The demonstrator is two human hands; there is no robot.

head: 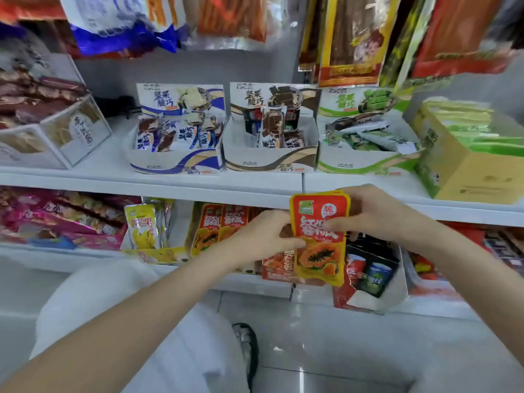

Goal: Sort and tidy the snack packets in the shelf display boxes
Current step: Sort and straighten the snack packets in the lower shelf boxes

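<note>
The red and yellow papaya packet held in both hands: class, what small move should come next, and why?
Probably slide the papaya packet left into the lower-shelf display box, beside the matching packets standing upright there. Left hand and right hand both grip it, just in front of that row.

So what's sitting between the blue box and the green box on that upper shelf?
In the head view, a brown display box of dark snack bars stands between the blue box and green box.
</note>
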